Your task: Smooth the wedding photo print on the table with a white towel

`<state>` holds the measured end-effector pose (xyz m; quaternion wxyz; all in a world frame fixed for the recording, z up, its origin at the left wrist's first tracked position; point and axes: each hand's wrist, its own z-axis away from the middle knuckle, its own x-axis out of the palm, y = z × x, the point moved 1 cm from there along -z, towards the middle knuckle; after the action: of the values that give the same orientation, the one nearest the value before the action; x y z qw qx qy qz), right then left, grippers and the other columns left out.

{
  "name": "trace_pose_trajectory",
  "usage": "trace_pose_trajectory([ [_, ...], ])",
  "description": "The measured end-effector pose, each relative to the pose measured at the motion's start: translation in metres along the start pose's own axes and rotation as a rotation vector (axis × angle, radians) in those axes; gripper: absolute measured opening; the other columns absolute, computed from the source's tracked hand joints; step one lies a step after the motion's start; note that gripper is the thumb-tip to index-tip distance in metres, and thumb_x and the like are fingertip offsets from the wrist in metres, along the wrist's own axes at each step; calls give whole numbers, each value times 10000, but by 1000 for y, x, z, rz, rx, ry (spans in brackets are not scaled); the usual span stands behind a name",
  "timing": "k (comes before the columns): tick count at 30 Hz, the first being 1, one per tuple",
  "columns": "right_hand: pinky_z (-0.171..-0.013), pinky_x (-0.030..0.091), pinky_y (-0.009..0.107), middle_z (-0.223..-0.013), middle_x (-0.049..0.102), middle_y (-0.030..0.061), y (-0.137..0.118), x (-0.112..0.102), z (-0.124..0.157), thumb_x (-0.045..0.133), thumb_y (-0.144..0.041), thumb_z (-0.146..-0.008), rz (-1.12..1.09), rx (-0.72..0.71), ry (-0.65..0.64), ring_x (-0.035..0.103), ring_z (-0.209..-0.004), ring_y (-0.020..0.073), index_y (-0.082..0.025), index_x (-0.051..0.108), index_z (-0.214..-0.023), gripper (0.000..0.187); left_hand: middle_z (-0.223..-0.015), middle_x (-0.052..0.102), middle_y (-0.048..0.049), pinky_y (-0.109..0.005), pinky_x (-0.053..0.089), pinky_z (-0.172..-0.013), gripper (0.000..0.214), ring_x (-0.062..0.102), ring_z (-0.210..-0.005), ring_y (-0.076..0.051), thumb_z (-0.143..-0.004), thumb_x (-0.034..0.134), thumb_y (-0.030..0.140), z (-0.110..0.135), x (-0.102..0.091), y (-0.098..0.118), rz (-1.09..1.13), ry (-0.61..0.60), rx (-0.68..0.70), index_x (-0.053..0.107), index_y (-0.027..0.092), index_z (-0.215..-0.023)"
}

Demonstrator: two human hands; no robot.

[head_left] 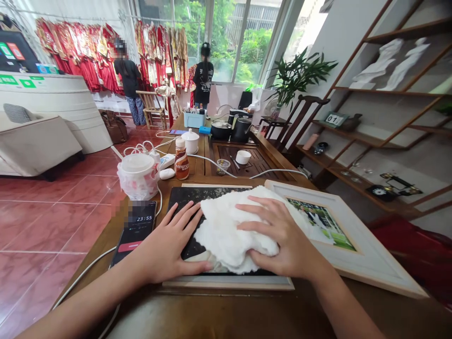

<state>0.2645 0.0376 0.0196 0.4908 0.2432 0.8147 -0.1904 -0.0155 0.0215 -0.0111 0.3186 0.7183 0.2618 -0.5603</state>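
Note:
A dark picture frame with a pale wooden border lies flat on the wooden table right in front of me. A fluffy white cloth is spread over its middle. My right hand lies on the cloth, fingers apart and pressing down, thumb curled round the cloth's near edge. My left hand rests flat on the frame's left side, fingers stretched out, touching the cloth's edge. A second, white-framed photo lies to the right, partly under the cloth.
A phone showing a timer lies left of the frame, with cables beside it. Behind stand a bagged lidded tub, a brown bottle, a white pot, a tea tray and kettles. Shelves stand at right. Two people stand far back.

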Motion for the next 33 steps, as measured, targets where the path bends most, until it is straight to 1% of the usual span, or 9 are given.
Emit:
trace_pose_trajectory([
  [4, -1026, 314, 568, -1388, 559, 29, -9, 2, -3, 676, -303, -729, -38, -48, -32, 375, -1351, 342, -296, 617, -1110, 386, -1567, 318, -123, -549, 140, -1195, 899, 171, -1476, -344, -841, 466, 766, -1, -1, 1, -6, 15, 21, 325, 184, -1512],
  [7, -1023, 335, 543, -1371, 574, 29, 4, -3, 2, 664, -290, -751, -19, -28, -29, 416, -1329, 323, -296, 627, -1094, 345, -1583, 278, -129, -544, 134, -1196, 940, 176, -1475, -339, -844, 451, 772, -1, 0, 1, -7, 8, 8, 252, 171, -1539],
  [10, -998, 366, 537, -1340, 597, 34, 21, -7, 9, 660, -261, -761, 43, 20, 24, 461, -1289, 321, -295, 640, -1066, 307, -1604, 216, -124, -528, 129, -1199, 987, 173, -1478, -328, -845, 430, 782, -2, 0, 0, -8, -5, -11, 148, 166, -1564],
  [12, -987, 371, 547, -1333, 601, 39, 24, -8, 11, 668, -257, -753, 65, 31, 54, 470, -1277, 331, -289, 646, -1050, 299, -1609, 200, -117, -522, 130, -1200, 991, 169, -1479, -324, -844, 423, 787, -1, 1, 0, -13, -7, -15, 134, 174, -1566],
  [19, -1002, 355, 551, -1362, 580, 41, 5, -5, 4, 679, -284, -750, 1, -68, -1, 409, -1330, 335, -277, 624, -1098, 353, -1598, 234, -126, -535, 124, -1200, 971, 157, -1481, -328, -850, 421, 782, -1, 2, -1, -23, 6, 6, 192, 154, -1555],
  [23, -990, 368, 546, -1344, 591, 42, 17, -8, 9, 670, -261, -765, 30, -13, 21, 455, -1289, 325, -281, 626, -1079, 318, -1610, 189, -129, -531, 114, -1202, 996, 157, -1482, -322, -849, 411, 787, -1, 1, 0, -21, -18, -14, 142, 147, -1563],
  [26, -975, 374, 552, -1329, 599, 52, 24, -9, 12, 671, -262, -770, 71, 26, 60, 470, -1267, 334, -275, 631, -1060, 293, -1610, 192, -124, -533, 120, -1200, 997, 166, -1479, -328, -845, 419, 787, -1, 0, 1, -16, -17, -18, 139, 157, -1565],
  [29, -986, 357, 559, -1342, 588, 55, 15, -5, 9, 678, -255, -755, 48, 3, 53, 440, -1293, 341, -270, 629, -1063, 312, -1607, 205, -124, -537, 127, -1198, 988, 169, -1478, -330, -845, 422, 786, -1, 0, 1, -14, -7, -15, 160, 158, -1562],
  [33, -1006, 337, 556, -1361, 573, 50, -1, -2, 2, 681, -259, -737, -21, -62, 14, 390, -1334, 338, -267, 617, -1083, 352, -1593, 249, -130, -544, 128, -1197, 954, 156, -1481, -331, -850, 413, 786, -2, 0, 1, -19, -21, -4, 242, 151, -1541],
])
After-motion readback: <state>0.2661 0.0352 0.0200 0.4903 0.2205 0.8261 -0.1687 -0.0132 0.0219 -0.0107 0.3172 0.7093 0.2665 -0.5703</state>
